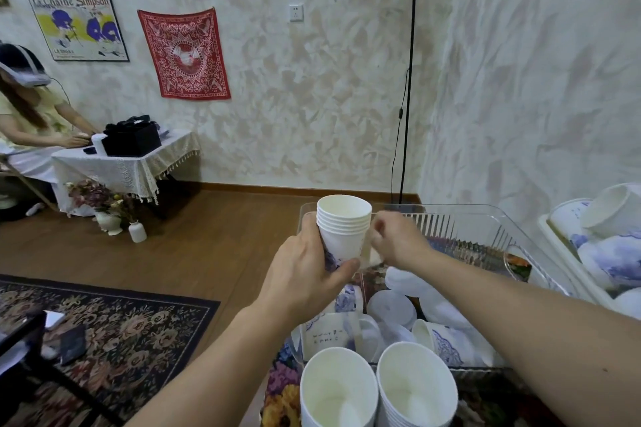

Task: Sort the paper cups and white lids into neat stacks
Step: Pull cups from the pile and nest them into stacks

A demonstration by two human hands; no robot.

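Head view, left hand: the left hand (305, 274) is wrapped around the lower part of a stack of nested paper cups (343, 229), thumb across the front, holding it upright above the clear plastic bin (485, 218).
Head view, right hand: the right hand (395, 239) is just beside the stack's rim, fingers curled; whether it touches the cups or holds anything I cannot tell.
Head view, held stack: several rims show one above another, the open mouth up, a blue pattern near the base.
Head view, bin contents: loose white lids (392, 305) and blue-patterned cups (437, 340) lie jumbled in the near end of the bin, some cups on their sides.
Head view, finished stacks: two upright stacks of paper cups (338, 388) and (416, 385) stand side by side at the near edge, mouths up, on a floral-clothed surface (281, 381).
Head view, right edge: a white tray (551, 232) holds more cups tipped over.
Head view, room: a floor lamp (409, 80) stands by the wall; a second person (31, 114) sits at a small table far left; a patterned rug (131, 333) covers the floor.
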